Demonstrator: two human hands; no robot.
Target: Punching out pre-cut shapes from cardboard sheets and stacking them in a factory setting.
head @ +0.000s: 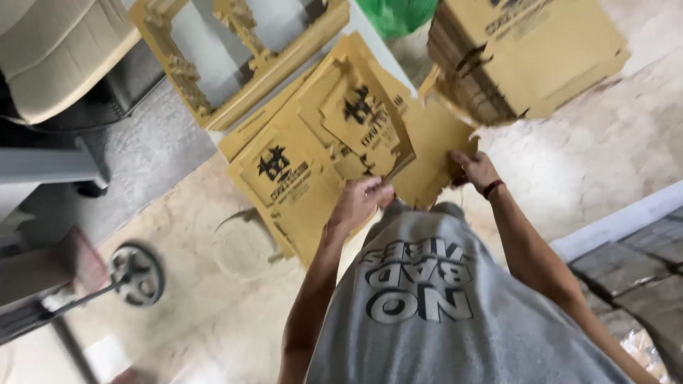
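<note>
A flat brown cardboard box blank [423, 146] with black print is held between both hands in front of my grey shirt. My left hand [358, 201] grips its near edge from below. My right hand [475, 171], with a dark band on the wrist, pinches the blank's right edge. Under it, a heap of similar flat printed blanks [288, 174] lies spread on the floor. A tall stack of flattened blanks [526, 50] stands just beyond my right hand.
A cardboard frame with cut-outs [213, 57] lies at the top left. A cream cushioned seat [57, 50] and a wheeled base [139, 274] stand at the left. A green bag [395, 14] sits at the top. A white ledge [619, 220] runs along the right.
</note>
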